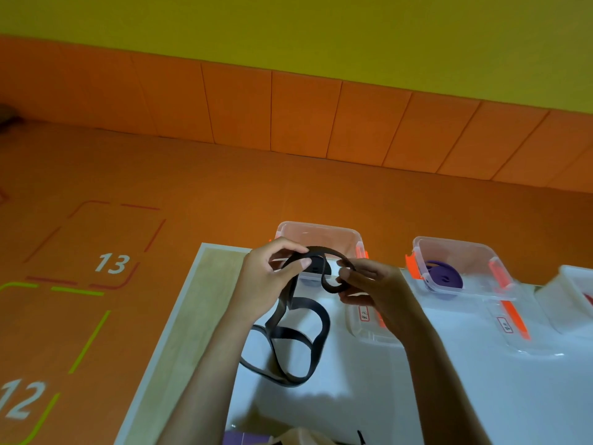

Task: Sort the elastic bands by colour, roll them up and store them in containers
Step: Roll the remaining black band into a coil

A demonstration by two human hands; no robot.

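Observation:
A long black elastic band [290, 335] hangs in loose loops over the white table top [369, 396]. My left hand [269, 277] pinches its upper part, and my right hand [369, 287] grips a small rolled turn of it at the end. Both hands are held just in front of a clear container [321, 232] with orange clips. A second clear container [459, 252] to the right holds a rolled purple band [444, 277].
Two clear lids [510, 335] lie on the table in front of the containers. A third white container [574, 290] shows at the right edge with something red inside. Purple and beige items peek in at the bottom edge. Orange floor with numbered markings lies left.

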